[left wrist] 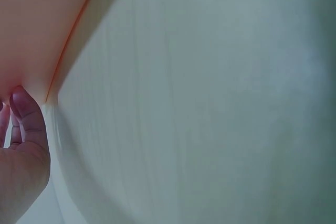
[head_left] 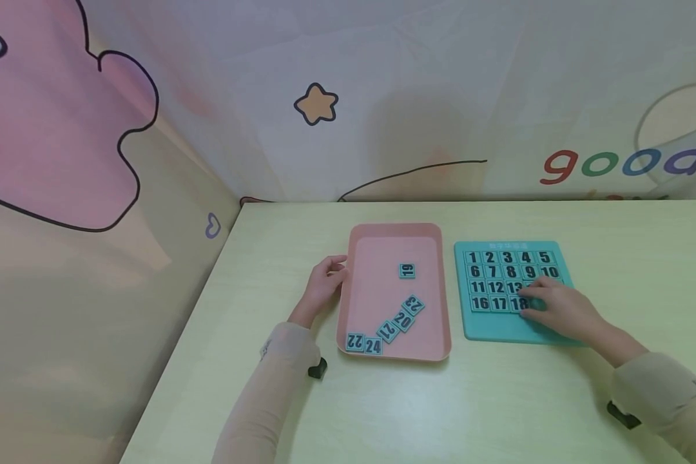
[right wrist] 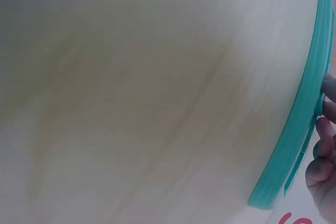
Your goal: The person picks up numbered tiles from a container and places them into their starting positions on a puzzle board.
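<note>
My right hand (head_left: 562,312) is over the teal number board (head_left: 493,328), thumb and forefinger at either side of the number 18 tile (head_left: 519,303), pinching it in the fourth row. Tiles 1 to 17 that show lie in rows; the hand covers part of the board's right side. In the right wrist view its curled fingers (right wrist: 323,150) are beside the board's edge. My left hand (head_left: 323,283) touches the left rim of the pink tray (head_left: 394,290) with relaxed fingers. The left wrist view shows the thumb (left wrist: 26,111) against the tray's outer side.
In the tray lie a lone 19 tile (head_left: 406,270), a slanting line of tiles 23 (head_left: 413,305), 20 (head_left: 403,320) and 21 (head_left: 388,331), and tiles 22 (head_left: 355,341) and 24 (head_left: 374,346) at the near left corner. A pale table (head_left: 394,412) supports everything, against a printed wall (head_left: 429,116).
</note>
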`<control>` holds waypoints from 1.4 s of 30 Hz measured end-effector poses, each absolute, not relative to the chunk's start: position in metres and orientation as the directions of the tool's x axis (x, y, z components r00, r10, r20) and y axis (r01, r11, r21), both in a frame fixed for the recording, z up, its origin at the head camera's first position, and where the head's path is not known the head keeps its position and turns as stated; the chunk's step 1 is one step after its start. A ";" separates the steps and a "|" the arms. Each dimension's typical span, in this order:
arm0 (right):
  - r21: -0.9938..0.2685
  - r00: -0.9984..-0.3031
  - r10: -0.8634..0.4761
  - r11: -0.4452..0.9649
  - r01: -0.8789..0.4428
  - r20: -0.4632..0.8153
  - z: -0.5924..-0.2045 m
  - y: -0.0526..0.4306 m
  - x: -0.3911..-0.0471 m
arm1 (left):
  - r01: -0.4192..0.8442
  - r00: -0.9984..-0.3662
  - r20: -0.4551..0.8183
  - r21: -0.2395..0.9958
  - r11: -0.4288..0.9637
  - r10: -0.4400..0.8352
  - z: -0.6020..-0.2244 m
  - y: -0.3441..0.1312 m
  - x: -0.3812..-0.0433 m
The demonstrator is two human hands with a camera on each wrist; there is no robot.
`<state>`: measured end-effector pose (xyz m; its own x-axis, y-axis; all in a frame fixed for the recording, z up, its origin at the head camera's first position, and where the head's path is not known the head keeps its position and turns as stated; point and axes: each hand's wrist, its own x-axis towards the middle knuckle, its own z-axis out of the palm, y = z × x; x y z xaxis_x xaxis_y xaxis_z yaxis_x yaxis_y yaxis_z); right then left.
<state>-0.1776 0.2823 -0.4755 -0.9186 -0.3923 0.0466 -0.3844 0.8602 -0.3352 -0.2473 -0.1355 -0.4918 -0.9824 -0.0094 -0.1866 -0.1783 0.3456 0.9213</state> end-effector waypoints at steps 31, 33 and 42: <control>-0.325 -0.895 -0.434 0.836 -0.443 0.104 -0.447 0.239 -0.196 | -0.188 -0.981 -0.193 0.923 0.337 -0.017 -0.491 -0.135 -0.247; -0.338 -0.894 -0.441 0.831 -0.442 0.085 -0.444 0.230 -0.201 | -0.188 -0.981 -0.193 0.923 0.336 -0.019 -0.491 -0.135 -0.247; -0.393 -0.872 -0.482 0.787 -0.475 0.089 -0.438 0.185 -0.217 | -0.217 -0.975 -0.222 0.914 0.343 -0.025 -0.491 -0.135 -0.247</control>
